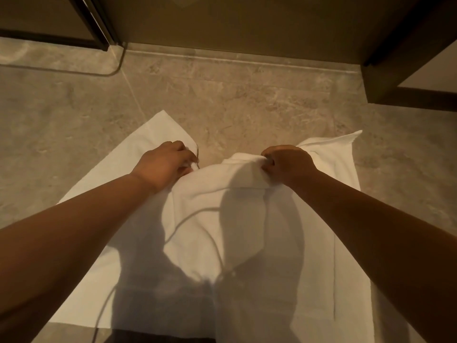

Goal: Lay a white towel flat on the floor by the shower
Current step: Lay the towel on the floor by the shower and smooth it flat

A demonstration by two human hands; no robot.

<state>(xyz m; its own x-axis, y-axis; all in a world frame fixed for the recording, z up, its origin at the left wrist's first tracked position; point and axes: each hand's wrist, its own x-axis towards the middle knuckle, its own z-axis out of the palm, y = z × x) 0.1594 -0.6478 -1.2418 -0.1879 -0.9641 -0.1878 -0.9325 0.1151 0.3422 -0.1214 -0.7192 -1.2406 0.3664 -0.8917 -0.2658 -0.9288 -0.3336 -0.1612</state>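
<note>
Arms stretched forward and down over floor (235, 95); left hand (164, 164) and right hand (286, 163) each clench bunched far edge of white towel (222, 231).

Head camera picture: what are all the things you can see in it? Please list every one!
soft white cloth towel: one, white, on the floor, sides lying flat, middle bunched and lifted
mottled stone floor: one, beige, under and around the towel
plain wall: one, brown, along the top
dark straight frame: one, near black, top left
dark boxy unit: one, dark brown, top right
left hand: one, gripping the towel's raised edge
right hand: one, gripping the towel's bunched edge
</note>
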